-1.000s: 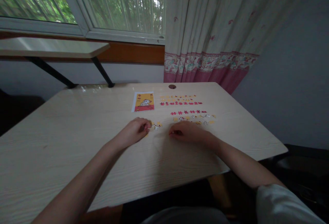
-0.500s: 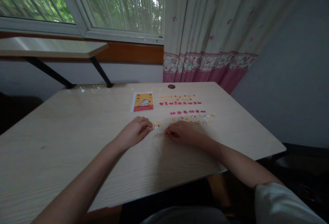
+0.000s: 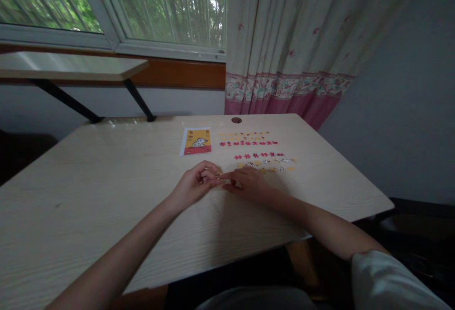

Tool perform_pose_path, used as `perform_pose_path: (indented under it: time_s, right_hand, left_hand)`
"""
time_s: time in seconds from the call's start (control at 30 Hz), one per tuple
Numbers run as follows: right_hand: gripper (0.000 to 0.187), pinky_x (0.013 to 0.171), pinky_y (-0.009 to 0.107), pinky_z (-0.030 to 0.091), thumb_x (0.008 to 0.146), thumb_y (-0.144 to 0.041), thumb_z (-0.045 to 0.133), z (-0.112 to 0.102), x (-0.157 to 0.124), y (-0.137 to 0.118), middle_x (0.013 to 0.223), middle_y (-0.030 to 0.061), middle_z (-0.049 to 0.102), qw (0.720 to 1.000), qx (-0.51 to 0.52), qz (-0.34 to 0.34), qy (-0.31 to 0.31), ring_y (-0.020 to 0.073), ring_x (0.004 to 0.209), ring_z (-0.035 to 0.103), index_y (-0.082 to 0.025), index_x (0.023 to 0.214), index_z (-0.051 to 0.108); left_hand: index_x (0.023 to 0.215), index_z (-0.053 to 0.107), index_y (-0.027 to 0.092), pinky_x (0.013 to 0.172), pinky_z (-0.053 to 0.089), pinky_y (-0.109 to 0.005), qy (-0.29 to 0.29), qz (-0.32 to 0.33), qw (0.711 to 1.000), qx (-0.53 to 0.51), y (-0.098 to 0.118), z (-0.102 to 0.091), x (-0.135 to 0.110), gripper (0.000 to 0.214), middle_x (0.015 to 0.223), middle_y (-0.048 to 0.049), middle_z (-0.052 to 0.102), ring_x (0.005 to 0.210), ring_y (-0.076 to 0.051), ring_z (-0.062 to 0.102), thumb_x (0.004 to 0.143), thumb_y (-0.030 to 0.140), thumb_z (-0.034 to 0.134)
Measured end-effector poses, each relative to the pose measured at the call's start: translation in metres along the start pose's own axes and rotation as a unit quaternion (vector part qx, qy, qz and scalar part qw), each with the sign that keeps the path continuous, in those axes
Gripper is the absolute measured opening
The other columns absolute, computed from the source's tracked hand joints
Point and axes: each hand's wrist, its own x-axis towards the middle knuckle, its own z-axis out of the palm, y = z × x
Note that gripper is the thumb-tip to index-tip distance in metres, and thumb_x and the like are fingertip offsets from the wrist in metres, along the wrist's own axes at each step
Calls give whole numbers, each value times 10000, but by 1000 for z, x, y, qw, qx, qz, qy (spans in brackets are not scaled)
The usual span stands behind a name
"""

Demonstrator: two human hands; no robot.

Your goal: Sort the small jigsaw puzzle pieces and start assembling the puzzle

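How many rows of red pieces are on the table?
2. The far red row lies right of the picture; the near red row lies just beyond the right hand. Neither looks hidden.

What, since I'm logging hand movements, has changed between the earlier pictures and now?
The left hand has shifted slightly right and the right hand slightly left, so the hands now come together at the small yellow-and-white pieces, largely covering them. Whether either hand has gripped them is unclear. The picture card and the rows of puzzle pieces on the table stayed put.
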Motion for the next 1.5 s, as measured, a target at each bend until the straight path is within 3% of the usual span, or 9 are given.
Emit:
perform_pose_path:
  time_s: [0.47,0.7,0.83,1.0,1.13,1.3,1.5]
  right_hand:
    - [297,665,240,397,876,-448,518,1,0,2,674,14,667,999,-7,-8,33,116,658,586,-219,960,687]
    - [286,610,220,382,869,-435,535,-8,4,27,653,-4,669,993,0,-1,118,88,565,550,-212,948,696]
    - [326,595,225,397,865,-467,525,-21,4,45,641,1,664,978,-9,-4,207,88,546,541,-200,932,698]
    - [285,607,236,420,870,-441,531,-29,3,53,614,-5,657,969,-37,-26,243,93,549,551,-215,918,698]
    - [266,622,239,430,870,-434,535,-29,2,53,628,-14,668,969,-43,-38,242,88,547,559,-225,915,694]
    - [267,637,244,427,871,-426,539,-27,0,53,728,4,706,973,-27,-40,225,90,589,582,-216,939,690]
    - [260,685,264,439,864,-395,551,-41,9,74,780,35,691,987,-10,50,150,122,670,586,-222,991,698]
  left_hand:
    - [894,528,166,540,369,-211,-14,10,999,30,-5,-1,-1,211,657,23,585,580,-94,522,772,297,641]
    - [973,545,163,543,377,-218,18,24,992,126,0,-17,-1,240,683,12,587,594,-108,513,795,311,610]
    - [1006,583,174,509,351,-219,22,38,959,282,4,-39,-1,233,655,14,572,540,-108,467,840,330,534]
    - [945,640,180,606,421,-264,-62,47,899,431,5,-62,0,261,808,-50,650,660,-160,555,859,365,478]
    - [984,648,179,683,451,-296,-98,46,875,472,0,-70,1,296,845,-67,662,746,-190,591,871,372,454]
    - [1027,645,183,739,458,-310,-114,50,877,464,-5,-74,0,298,930,-82,666,822,-197,599,871,351,455]
    - [979,642,187,664,442,-274,-151,38,880,449,0,-73,0,243,814,-43,637,693,-157,564,834,314,493]
